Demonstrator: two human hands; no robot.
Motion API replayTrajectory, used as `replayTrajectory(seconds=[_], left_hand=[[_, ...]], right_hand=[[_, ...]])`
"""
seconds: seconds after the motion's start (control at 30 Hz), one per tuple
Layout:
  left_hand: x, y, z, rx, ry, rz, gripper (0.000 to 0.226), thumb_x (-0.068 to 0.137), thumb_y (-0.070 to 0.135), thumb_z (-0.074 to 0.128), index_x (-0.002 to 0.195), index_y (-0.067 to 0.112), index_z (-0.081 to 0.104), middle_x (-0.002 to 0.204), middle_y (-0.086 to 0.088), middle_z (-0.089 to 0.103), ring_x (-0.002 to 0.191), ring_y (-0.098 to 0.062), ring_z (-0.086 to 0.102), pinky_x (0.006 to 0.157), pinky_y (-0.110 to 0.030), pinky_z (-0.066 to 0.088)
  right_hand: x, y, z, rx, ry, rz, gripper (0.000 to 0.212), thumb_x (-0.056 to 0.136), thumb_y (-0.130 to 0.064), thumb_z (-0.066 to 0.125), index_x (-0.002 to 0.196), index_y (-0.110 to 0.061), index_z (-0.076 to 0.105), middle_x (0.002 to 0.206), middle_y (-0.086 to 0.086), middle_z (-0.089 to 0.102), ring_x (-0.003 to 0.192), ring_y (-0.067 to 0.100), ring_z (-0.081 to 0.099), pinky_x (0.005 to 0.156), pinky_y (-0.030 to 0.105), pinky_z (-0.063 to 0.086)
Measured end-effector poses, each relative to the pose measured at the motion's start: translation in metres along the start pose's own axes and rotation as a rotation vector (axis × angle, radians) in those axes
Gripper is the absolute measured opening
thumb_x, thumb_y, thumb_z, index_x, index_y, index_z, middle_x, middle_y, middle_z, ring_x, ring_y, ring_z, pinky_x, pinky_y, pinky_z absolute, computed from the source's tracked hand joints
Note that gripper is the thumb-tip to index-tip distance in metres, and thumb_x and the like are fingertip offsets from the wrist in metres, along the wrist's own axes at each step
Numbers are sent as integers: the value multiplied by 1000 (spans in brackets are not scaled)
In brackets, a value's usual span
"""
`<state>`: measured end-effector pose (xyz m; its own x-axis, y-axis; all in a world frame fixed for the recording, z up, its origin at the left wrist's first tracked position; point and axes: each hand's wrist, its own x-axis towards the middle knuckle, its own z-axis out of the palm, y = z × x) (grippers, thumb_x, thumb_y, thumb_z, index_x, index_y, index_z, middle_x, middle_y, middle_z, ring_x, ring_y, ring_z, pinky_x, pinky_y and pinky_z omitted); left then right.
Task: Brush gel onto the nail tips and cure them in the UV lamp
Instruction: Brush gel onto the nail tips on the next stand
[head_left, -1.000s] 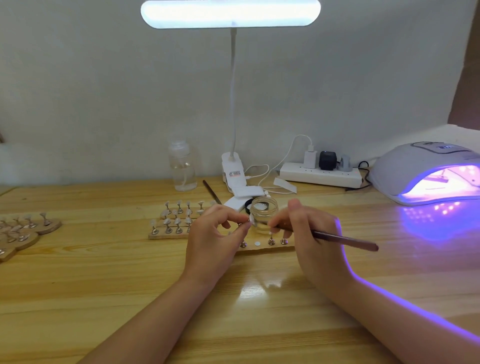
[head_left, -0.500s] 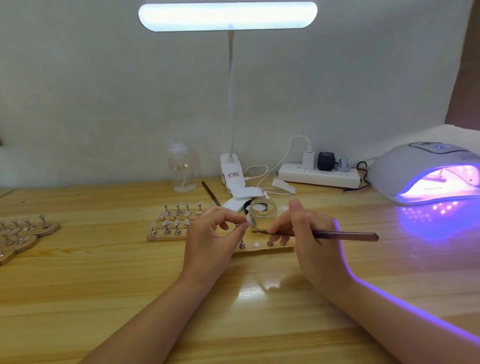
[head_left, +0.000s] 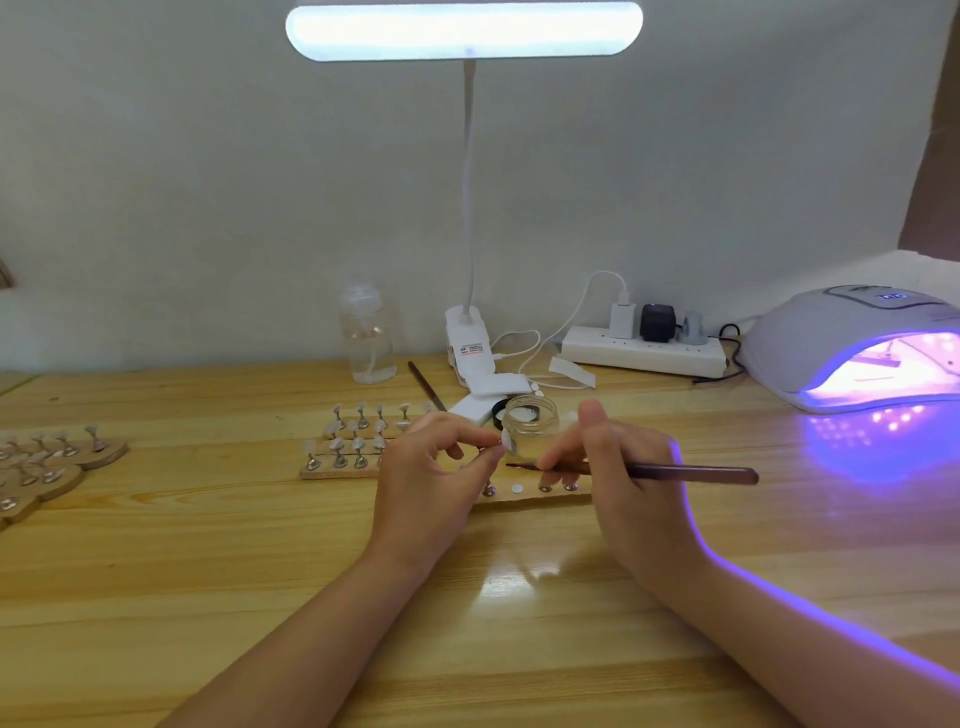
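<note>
Wooden desk (head_left: 156, 571) mid-frame: our left hand (head_left: 431, 483) pinches a nail tip (head_left: 505, 442) on its stand, raised toward the brush (head_left: 649, 472) gripped by our right hand (head_left: 618, 467); the UV lamp (head_left: 857, 353) glows at far right, within reach.

1. Plain off-white wall (head_left: 208, 182) spans the whole rear of the scene; surface unmarked.
2. Light pine-wood bench (head_left: 182, 597) with visible grain and a glossy finish.
3. White bar-shaped desk lamp (head_left: 464, 30) on a slim flexible neck, lit, clamped at the bench's rear edge.
4. Violet glow falls on the bench at right.
5. Brown vertical strip (head_left: 935, 156) at the far right edge; nature unclear.
</note>
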<state>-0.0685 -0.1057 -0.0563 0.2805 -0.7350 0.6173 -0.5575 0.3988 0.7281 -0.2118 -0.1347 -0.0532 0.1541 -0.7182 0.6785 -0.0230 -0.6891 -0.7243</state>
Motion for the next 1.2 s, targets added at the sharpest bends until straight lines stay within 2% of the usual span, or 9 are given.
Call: replayTrajectory(seconds=[0.13,0.3,0.4,0.6,0.7,0.8,0.9,1.03,1.2], left_hand=[[0,0,0,-14,-5,-2,29,68,5,76,67,32,66,73,8,65,69,-1,49,64,-5,36],[0,1,0,-20,-11,0,27,68,4,76,68,30,67,73,6,65,69,-4,49,62,-5,36],[0,2,0,-50,-6,3,28,68,2,76,68,28,68,74,0,65,69,-11,49,57,-5,39],[0,2,0,-66,-14,2,23,68,3,76,69,25,69,75,-3,66,70,-14,50,56,-5,39],[0,3,0,-58,-18,-1,24,68,3,76,69,26,69,75,-2,66,69,-12,49,57,-5,38],[0,3,0,-52,-11,-8,27,68,4,76,68,29,68,74,1,66,68,-10,49,58,-4,38],[0,2,1,-44,2,-9,28,68,5,77,67,31,67,73,5,66,67,-8,50,60,-4,36],[0,1,0,-34,3,-10,30,68,8,77,66,36,66,72,8,66,68,-4,50,63,-5,36],[0,-1,0,-24,8,-9,28,68,9,77,68,34,66,72,8,66,68,-4,51,65,-5,36]], right_hand=[[0,0,-1,-134,-3,-85,40,89,-41,32,72,-25,65,68,-15,64,68,2,61,62,16,47],[-1,0,0,-64,4,-18,44,86,-47,34,63,-28,65,59,-8,65,61,9,63,62,33,51],[-1,-1,0,-149,8,-69,40,89,-42,33,71,-25,66,70,-12,66,70,6,64,67,35,53],[1,-5,1,-160,40,-99,35,89,-40,33,72,-31,62,72,-12,65,74,9,64,69,42,53],[0,-4,2,-149,10,-33,37,87,-45,33,69,-32,63,69,-11,66,72,10,64,69,42,52],[-1,-4,1,-91,30,-36,42,87,-46,32,66,-29,64,63,-7,65,65,10,63,65,36,52],[0,-3,0,-164,23,-57,34,87,-45,31,74,-36,61,72,-16,65,74,3,62,66,19,48],[-2,-3,1,-31,29,17,44,85,-49,34,63,-29,65,61,-3,66,64,12,64,65,35,52],[-2,-1,1,-62,18,17,41,85,-48,34,70,-29,66,70,-7,68,69,8,64,66,26,52]])
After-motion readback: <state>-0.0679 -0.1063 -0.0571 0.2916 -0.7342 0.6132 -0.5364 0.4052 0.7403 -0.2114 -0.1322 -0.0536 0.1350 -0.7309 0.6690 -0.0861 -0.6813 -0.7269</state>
